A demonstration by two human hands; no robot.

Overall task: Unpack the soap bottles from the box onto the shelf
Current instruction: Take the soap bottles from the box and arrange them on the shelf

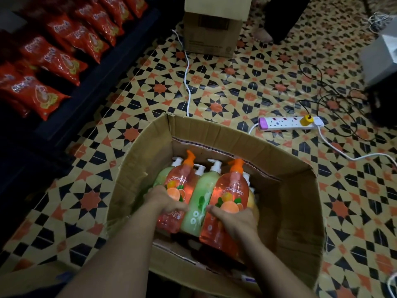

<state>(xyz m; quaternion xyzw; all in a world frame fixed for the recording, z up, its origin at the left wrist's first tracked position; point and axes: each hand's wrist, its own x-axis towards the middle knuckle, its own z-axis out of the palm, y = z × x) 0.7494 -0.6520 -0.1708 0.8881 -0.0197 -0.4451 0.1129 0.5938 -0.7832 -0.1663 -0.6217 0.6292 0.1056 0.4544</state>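
Observation:
An open cardboard box (pixel 285 203) stands on the floor in front of me with several pump soap bottles inside. My left hand (pixel 163 201) grips an orange soap bottle (pixel 179 179) at the box's left. My right hand (pixel 236 222) grips a second orange soap bottle (pixel 231 190) at the middle right. A pale green bottle (pixel 203 194) with a white pump lies between them, and more green bottles sit behind. The dark shelf (pixel 71 112) runs along the left of the view.
Red snack packets (pixel 49 59) fill the shelf's upper level. A closed cardboard box (pixel 212 33) stands further back. A white power strip (pixel 290 123) with cables lies on the patterned floor to the right. Someone's bare foot (pixel 261 34) shows at the top.

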